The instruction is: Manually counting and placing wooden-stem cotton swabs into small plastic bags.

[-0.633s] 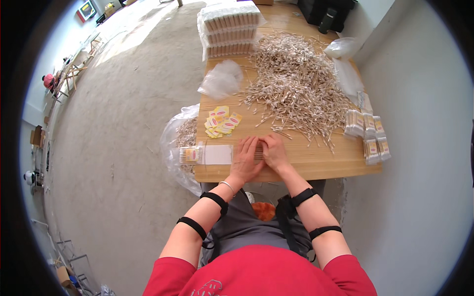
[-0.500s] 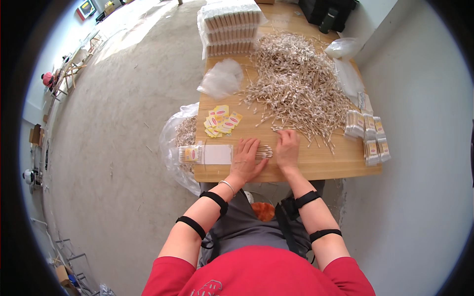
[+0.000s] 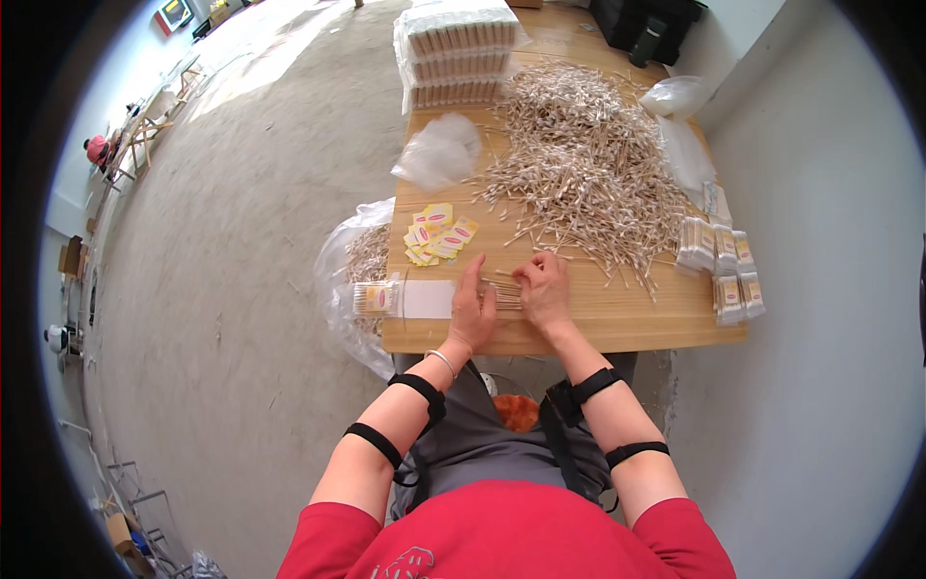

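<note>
A small bundle of thin sticks (image 3: 502, 292) is pressed between the 2 hands at the near edge of the wooden table (image 3: 617, 323), at about 6 o'clock from the big loose heap of sticks (image 3: 579, 174). The left hand (image 3: 473, 309) lies flat against the bundle's left side with fingers extended, and the right hand (image 3: 543, 289) is curled over its right end; whether the bundle is truly clenched or only squared up between the palms cannot be told.

The sticks are judged very light, stiff but easily snapped, and prone to roll and scatter, so a hold across the middle of the bundle with both ends evened would seem safest.

At 9 o'clock from the hands a clear flat packet (image 3: 400, 299) lies just beside the left fingers. Yellow labels (image 3: 439, 234) are scattered at 11 o'clock, and filled packets (image 3: 719, 261) are lined up at 3 o'clock.
</note>
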A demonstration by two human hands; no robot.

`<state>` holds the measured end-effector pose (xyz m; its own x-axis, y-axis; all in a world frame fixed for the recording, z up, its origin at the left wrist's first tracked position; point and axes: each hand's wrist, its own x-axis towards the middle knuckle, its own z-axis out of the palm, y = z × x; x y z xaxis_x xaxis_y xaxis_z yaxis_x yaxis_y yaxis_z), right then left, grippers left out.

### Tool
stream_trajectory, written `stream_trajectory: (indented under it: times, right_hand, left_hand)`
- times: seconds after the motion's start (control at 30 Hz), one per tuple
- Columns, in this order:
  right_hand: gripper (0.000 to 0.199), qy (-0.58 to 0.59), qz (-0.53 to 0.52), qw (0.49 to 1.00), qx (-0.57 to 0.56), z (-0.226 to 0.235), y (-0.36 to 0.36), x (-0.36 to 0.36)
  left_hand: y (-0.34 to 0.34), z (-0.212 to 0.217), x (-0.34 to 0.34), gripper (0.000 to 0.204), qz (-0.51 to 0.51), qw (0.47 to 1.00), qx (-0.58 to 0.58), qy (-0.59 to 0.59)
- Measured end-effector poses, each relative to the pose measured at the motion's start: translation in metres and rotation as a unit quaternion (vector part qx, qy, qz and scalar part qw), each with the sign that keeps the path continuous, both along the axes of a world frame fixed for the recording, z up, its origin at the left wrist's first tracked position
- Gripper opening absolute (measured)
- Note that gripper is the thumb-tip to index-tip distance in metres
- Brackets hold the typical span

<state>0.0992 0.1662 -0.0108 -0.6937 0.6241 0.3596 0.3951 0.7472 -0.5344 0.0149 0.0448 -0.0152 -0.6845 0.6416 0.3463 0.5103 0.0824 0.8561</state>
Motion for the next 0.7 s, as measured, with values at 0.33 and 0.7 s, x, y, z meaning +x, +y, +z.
stream_trajectory:
  times: [0.33, 0.7]
  right_hand:
    - [0.029, 0.207, -0.071, 0.953, -0.207, -0.014, -0.022, 0.016]
    - [0.031, 0.193, -0.011, 0.959, -0.208, -0.013, -0.035, -0.015]
  left_hand:
    - [0.003, -0.022, -0.010, 0.042, -0.002, 0.945, 0.138, -0.296]
    - [-0.001, -0.017, -0.008, 0.049, -0.041, 0.931, 0.147, -0.331]
